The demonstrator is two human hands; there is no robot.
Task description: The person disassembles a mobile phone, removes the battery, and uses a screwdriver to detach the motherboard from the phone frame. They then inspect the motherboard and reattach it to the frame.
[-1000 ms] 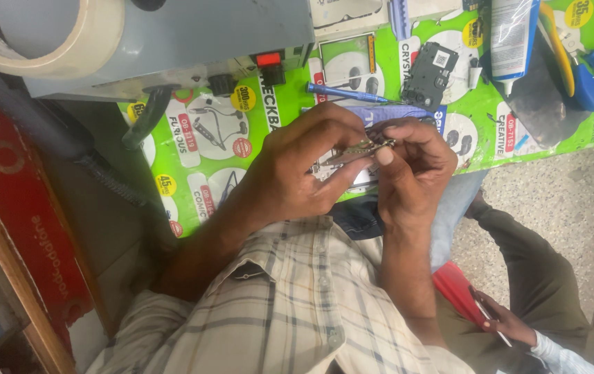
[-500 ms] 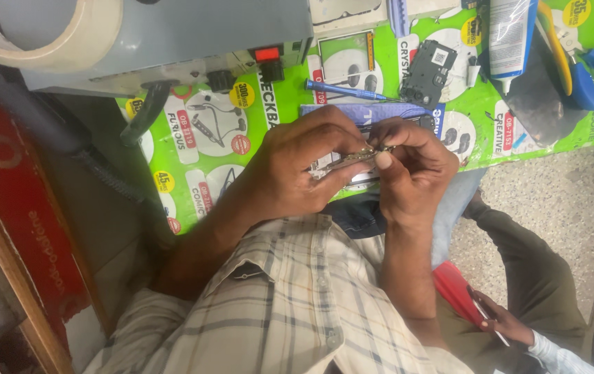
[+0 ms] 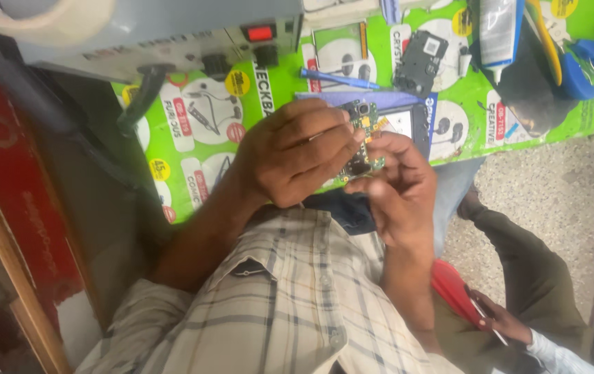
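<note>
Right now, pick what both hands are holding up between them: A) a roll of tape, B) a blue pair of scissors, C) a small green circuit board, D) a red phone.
C: the left hand and the right hand pinch a small green circuit board between their fingertips, above the green printed mat.

Circuit board (image 3: 362, 142) between both hands, above mat (image 3: 193, 138), phone (image 3: 408, 125) behind.

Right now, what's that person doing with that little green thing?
Both hands are holding up a small green circuit board over a green printed mat. The left hand pinches it from one side, the right hand from the other. A blue tool and a dark phone part lie on the mat.
</note>
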